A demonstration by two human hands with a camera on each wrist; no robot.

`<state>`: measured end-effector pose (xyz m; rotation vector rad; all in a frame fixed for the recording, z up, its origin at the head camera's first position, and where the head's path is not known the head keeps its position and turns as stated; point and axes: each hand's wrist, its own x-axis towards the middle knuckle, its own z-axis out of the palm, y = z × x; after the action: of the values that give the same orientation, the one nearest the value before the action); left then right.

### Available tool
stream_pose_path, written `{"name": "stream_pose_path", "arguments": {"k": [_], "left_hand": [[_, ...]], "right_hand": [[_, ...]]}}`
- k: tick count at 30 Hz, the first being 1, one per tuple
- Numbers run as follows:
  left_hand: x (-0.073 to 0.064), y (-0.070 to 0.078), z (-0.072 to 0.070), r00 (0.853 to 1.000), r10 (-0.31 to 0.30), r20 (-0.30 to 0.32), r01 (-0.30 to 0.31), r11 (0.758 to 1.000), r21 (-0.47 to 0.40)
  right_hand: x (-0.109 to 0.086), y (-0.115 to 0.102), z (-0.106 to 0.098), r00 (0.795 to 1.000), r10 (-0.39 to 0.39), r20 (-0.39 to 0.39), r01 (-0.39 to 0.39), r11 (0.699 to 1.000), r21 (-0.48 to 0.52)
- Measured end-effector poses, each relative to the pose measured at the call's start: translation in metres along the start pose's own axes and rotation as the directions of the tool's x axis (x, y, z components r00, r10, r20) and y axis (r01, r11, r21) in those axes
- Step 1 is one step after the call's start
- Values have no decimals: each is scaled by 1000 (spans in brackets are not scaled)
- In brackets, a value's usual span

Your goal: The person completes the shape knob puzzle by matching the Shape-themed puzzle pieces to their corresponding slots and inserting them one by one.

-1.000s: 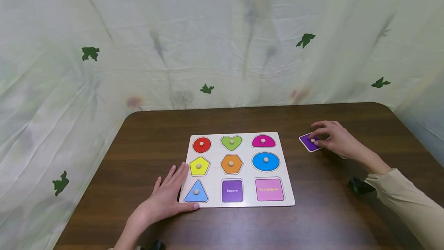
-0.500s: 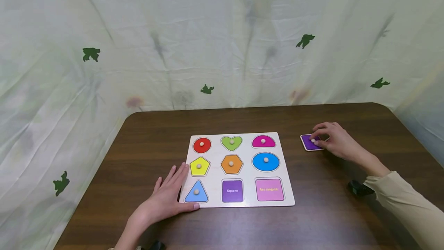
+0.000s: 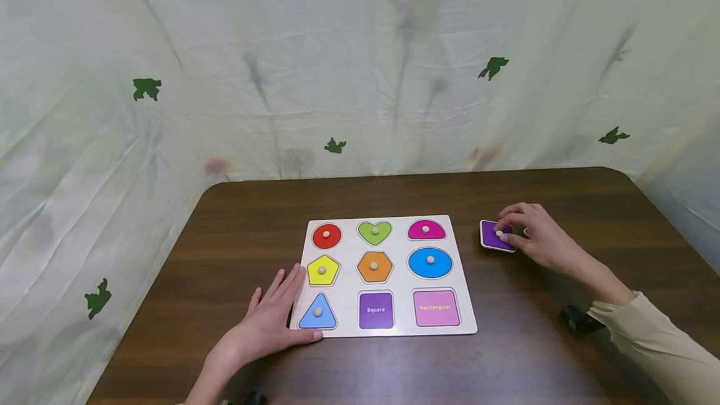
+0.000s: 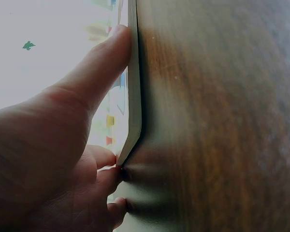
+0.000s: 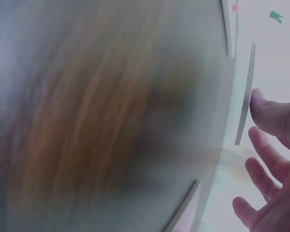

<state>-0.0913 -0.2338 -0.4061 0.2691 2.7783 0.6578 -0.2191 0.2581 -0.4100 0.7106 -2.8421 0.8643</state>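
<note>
My right hand [image 3: 537,239] pinches the small wooden knob of a purple square puzzle piece [image 3: 490,236] between thumb and fingertips. Seen edge-on in the right wrist view, the piece [image 5: 246,96] is raised off the table. The white puzzle board [image 3: 349,286] lies to its left, with a bare purple space marked "Square" [image 3: 376,310] and a bare pink one marked "Rectangular" [image 3: 435,307]. At the board's lower left corner rests my left hand [image 3: 267,317], fingers spread along the side. In the left wrist view its thumb [image 4: 104,58] touches the board's near edge.
Knobbed pieces fill the other board spaces, among them a blue triangle [image 3: 310,317] and a blue oval [image 3: 416,258]. Another pinkish piece [image 5: 187,210] lies below the right hand, mostly hidden in the head view. A pale leaf-patterned cloth [image 3: 360,80] hangs behind the brown table [image 3: 270,202].
The purple square has been turned, lifted and shifted slightly left with my right hand. My left hand and the board have stayed in place.
</note>
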Motion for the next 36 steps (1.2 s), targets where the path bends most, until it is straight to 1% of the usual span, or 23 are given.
{"name": "stream_pose_path", "arguments": {"k": [2,6,9,13,16,19,25,30,33,36], "left_hand": [[0,0,0,1000,-1,0,1,1000,0],[0,0,0,1000,1,-1,-1,1000,-2],[0,-1,0,1000,8,-5,-8,1000,-3],[0,-1,1,1000,10,-10,-10,1000,-1],[0,-1,1,1000,5,-6,-5,1000,-2],[1,-1,1,1000,3,-4,-3,1000,3],[1,-1,1,1000,0,-5,0,1000,10],[1,0,1,1000,-7,1,7,1000,10],[1,0,1,1000,-11,4,11,1000,9],[1,0,1,1000,-12,4,12,1000,10]], "right_hand": [[-1,-6,1,1000,-23,-17,23,1000,12],[-2,-17,5,994,-91,-60,93,995,29],[-4,-26,7,990,-122,-68,124,992,34],[-7,-38,10,990,-129,-62,131,991,35],[-9,-46,14,988,-139,-72,142,989,31],[-10,-53,17,984,-157,-87,161,986,34],[-12,-65,23,978,-161,-131,169,984,57],[-13,-71,28,967,-188,-171,201,977,64],[-13,-75,31,966,-198,-166,211,975,63],[-13,-79,35,970,-194,-146,206,976,69]]}}
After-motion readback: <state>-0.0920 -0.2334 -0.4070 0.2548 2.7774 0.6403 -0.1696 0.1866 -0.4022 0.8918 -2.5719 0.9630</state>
